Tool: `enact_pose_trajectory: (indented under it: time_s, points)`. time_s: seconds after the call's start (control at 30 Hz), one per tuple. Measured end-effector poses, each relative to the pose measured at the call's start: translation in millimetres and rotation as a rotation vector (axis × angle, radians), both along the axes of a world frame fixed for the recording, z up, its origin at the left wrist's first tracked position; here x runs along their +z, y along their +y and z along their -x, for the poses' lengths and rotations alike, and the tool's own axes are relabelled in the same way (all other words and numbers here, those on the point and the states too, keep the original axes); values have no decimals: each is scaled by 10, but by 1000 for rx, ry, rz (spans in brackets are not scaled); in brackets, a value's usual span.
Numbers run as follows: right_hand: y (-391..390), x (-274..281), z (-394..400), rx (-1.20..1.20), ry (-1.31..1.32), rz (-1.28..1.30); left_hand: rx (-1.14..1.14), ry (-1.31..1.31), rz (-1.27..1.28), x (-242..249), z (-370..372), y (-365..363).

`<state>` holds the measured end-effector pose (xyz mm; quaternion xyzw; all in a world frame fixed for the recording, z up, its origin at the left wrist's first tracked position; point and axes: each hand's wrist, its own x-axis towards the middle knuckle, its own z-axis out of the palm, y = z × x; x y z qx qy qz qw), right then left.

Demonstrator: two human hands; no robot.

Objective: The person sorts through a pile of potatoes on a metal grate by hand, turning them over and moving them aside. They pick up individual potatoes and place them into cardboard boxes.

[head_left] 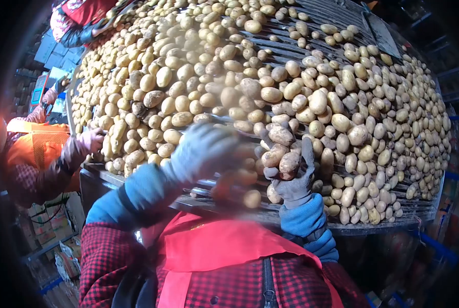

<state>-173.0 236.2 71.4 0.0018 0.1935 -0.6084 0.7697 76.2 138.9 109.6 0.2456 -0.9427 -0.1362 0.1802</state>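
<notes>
My right hand [292, 186], in a dirty grey glove, is turned palm up with fingers and thumb curled around a few soil-marked potatoes [290, 162]. To its left, my gloved left hand [204, 149] hangs over the near edge of the potato layer. Motion smears its fingers, so whether they hold anything cannot be made out. Below the left hand, a blurred brownish shape [234, 185] shows, too smeared to identify. A loose potato [252, 198] lies near the table's front edge, between the two hands.
A slatted sorting table [311, 20] carries a thick spread of potatoes [163, 77]. At the left, a co-worker in an orange vest [39, 146] reaches a gloved hand [91, 141] to the potatoes. Another person's red garment [88, 11] shows at the top left. A flat board [382, 33] stands at the back right.
</notes>
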Motion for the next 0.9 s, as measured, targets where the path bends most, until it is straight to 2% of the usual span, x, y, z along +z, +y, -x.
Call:
enact_pose_trajectory:
  time_s: [0.07,0.17,0.2,0.27,0.3,0.33,0.43,0.53,0.57,0.67,0.7,0.73,0.8,0.83,0.87,0.9]
  points:
    - [5,78,-15,6,-48,-59,72,-40,215,-47,295,-337]
    - [-9,93,-52,14,-128,1,58,-328,268,-216,630,-635]
    - [27,145,-52,-3,34,-59,88,-516,228,-222,714,-692]
    - [34,80,-73,-49,88,-64,107,-366,178,-191,786,-796]
    - [32,56,-67,-61,76,-61,133,-452,60,-151,841,-881]
    - [21,74,-53,-60,54,-69,101,-416,51,-119,855,-927]
    - [21,113,-48,-56,-5,-27,88,-407,81,-171,873,-968]
    - [15,70,-29,-66,-46,-11,107,-223,179,-366,808,-921]
    - [5,145,-70,-118,99,-54,106,-153,124,-374,745,-880]
    - [-6,30,-81,-138,137,-167,281,292,-364,-329,656,-622]
    - [44,97,-108,-151,191,-195,322,497,-604,-377,659,-501]
    - [79,-98,-98,-172,274,-127,335,716,-831,-397,704,-392]
    - [106,-326,-80,-214,506,18,296,853,-927,-227,834,-91]
    - [91,-158,-100,-207,702,87,275,922,-973,-142,899,60]
    - [13,231,-126,-174,998,149,247,805,-759,-248,891,124]
    - [8,406,-162,-166,1180,186,164,664,-493,67,933,216]
